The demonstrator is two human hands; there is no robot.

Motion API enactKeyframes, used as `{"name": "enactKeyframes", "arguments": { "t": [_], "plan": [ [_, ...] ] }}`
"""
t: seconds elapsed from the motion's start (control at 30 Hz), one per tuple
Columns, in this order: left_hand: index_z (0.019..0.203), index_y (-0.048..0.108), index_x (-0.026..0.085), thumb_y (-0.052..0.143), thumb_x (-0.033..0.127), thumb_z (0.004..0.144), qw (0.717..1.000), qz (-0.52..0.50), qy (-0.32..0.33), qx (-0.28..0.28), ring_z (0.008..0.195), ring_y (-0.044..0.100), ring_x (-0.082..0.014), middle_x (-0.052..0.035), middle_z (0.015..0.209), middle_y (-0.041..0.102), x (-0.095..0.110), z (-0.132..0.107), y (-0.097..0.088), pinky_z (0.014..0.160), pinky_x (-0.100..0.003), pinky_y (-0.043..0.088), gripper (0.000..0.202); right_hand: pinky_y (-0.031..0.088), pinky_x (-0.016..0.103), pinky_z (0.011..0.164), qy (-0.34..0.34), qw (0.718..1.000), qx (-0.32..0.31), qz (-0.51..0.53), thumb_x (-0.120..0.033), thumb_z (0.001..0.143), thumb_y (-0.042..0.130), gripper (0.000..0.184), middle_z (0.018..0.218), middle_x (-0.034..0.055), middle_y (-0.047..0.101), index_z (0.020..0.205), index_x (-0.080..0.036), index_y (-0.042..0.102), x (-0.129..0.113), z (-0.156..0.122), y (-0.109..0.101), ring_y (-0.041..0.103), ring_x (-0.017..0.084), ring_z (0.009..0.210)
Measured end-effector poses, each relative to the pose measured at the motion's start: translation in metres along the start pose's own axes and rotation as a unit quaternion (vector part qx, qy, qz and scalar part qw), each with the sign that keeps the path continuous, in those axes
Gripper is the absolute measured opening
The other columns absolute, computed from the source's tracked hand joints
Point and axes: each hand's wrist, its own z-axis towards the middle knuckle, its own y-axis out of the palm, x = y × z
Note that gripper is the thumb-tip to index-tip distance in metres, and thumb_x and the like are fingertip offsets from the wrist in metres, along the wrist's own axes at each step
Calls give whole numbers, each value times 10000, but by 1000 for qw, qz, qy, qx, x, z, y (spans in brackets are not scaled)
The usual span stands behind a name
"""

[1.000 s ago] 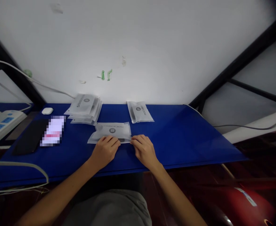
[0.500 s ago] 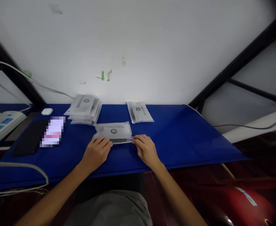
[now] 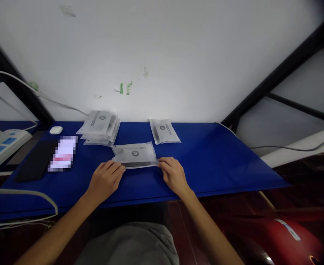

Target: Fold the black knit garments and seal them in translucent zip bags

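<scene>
A frosted plastic bag (image 3: 136,151) with grey ROCKBROS-type lettering and a round logo lies on the blue table in front of me. Something dark shows through along its near edge. My left hand (image 3: 106,180) is closed on the bag's near left corner, fingertips pressed together. At the near right corner, my right hand (image 3: 173,176) pinches the edge between thumb and fingers. A stack of several similar bags (image 3: 99,123) rests behind to the left, against the wall. One more frosted bag (image 3: 164,131) lies behind to the right.
On the left are a phone with a blurred screen (image 3: 64,152), a black flat object (image 3: 35,165), a white earbud case (image 3: 56,130) and a power strip (image 3: 6,147). A white cable (image 3: 40,193) loops over the table's front left. The wall (image 3: 178,73) stands behind.
My left hand has slid left along the bag's near edge, uncovering more of the dark strip. My right hand stays at the right corner, shifted very slightly right.
</scene>
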Motion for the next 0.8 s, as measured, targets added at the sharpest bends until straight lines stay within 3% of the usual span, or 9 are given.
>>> {"name": "enactKeyframes", "arguments": {
  "t": [0.8],
  "plan": [
    [930,637,158,542,133,894,999,-15,-37,-19,775,606,-164,-33,869,687,-16,-21,-11,687,-302,454,105,443,327,710,41,999,10,-15,-143,926,456,222,981,65,694,873,-197,665,8,-6,6,590,196,841]
  ]
}}
